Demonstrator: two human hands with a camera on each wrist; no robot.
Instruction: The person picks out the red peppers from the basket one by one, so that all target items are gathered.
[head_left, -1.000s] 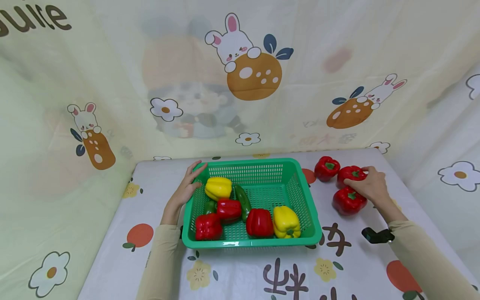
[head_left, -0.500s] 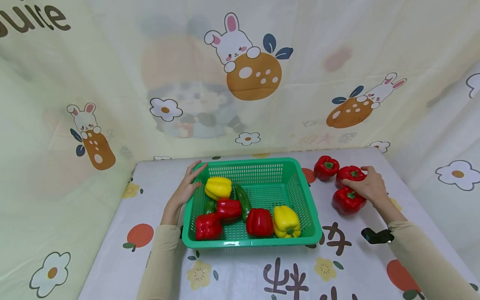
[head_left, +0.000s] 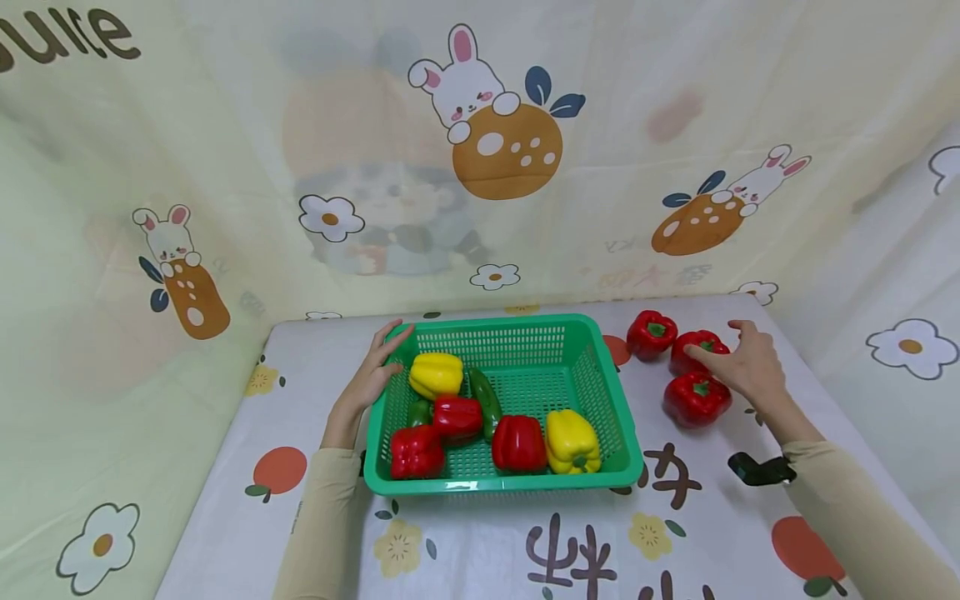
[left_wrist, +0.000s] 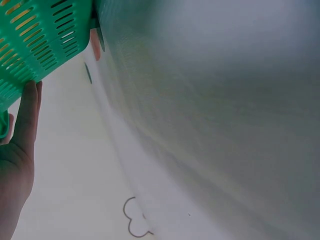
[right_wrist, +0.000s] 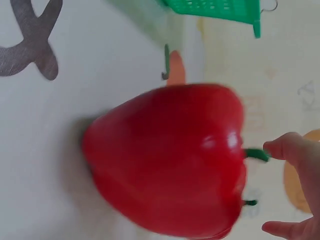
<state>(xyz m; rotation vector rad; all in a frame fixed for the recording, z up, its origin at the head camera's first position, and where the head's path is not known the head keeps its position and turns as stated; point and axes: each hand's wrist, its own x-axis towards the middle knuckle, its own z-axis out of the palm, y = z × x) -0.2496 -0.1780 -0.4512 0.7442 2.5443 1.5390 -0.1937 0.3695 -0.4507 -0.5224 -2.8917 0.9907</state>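
My left hand (head_left: 369,377) rests at the back-left corner of a green plastic basket (head_left: 624,454), thumb over the rim. In the left wrist view, a straight finger (left_wrist: 29,112) touches the basket's outer wall (left_wrist: 57,37). My right hand (head_left: 752,365), thumb and fingers apart, is over three red bell peppers: the front one (head_left: 696,402), the middle one (head_left: 708,340) partly behind the thumb, and the back one (head_left: 651,335). The right wrist view shows a large red bell pepper (right_wrist: 170,160), its green stem (right_wrist: 257,154) close by my thumb; whether they touch I cannot tell.
Inside the basket lie yellow bell peppers (head_left: 436,376) (head_left: 573,442), red bell peppers (head_left: 519,444), a long green pepper (head_left: 486,404) and a partly hidden green vegetable (head_left: 418,413). A patterned cloth (head_left: 570,533) covers the table, with printed curtains (head_left: 390,250) behind.
My right hand has shifted slightly right and its fingers have come off the middle and front red bell peppers, which stay in place. My left hand and the basket have not visibly moved.
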